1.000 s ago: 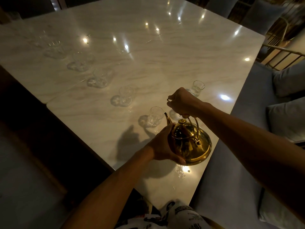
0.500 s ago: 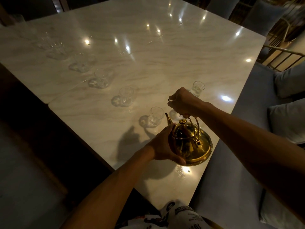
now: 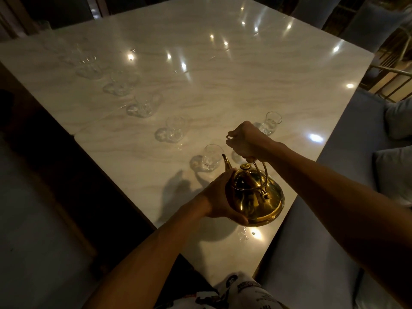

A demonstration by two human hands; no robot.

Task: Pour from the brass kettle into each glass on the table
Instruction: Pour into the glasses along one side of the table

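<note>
The kettle point(image 3: 256, 197) hung in mid-air at lower centre of the frame, above the near corner of the table point(image 3: 245, 74). Over the preceding second it barely moved: its height, its tilt and both grips were as before, and only the framing shifted slightly. The right hand point(image 3: 246, 139) had its fingers curled tightly round the top of the handle point(image 3: 259, 169). The left hand point(image 3: 219, 197) cupped the kettle's left flank, with the fingers wrapped against the body and the thumb near the base of the spout point(image 3: 226, 162). The spout pointed up and left, its tip just beside the rim of the near glass point(image 3: 210, 157) but not over it. No stream was visible, and the fill of any glass could not be determined. This was probably a pause to align the spout, with the pour into that glass not yet begun. Four more glasses point(image 3: 175, 128) ran in a diagonal row toward the upper left, growing fainter with distance. One further glass point(image 3: 270, 122) stood apart just beyond the right hand. The table was pale polished marble that reflected many ceiling lights, and a seam crossed it at centre left. A small glinting patch point(image 3: 243, 236), possibly spilled liquid, lay below the kettle. A blue seat point(image 3: 312, 230) with cushions point(image 3: 394, 175) occupied the right side. A metal railing point(image 3: 390, 72) showed at upper right, and the room was otherwise dark.
</note>
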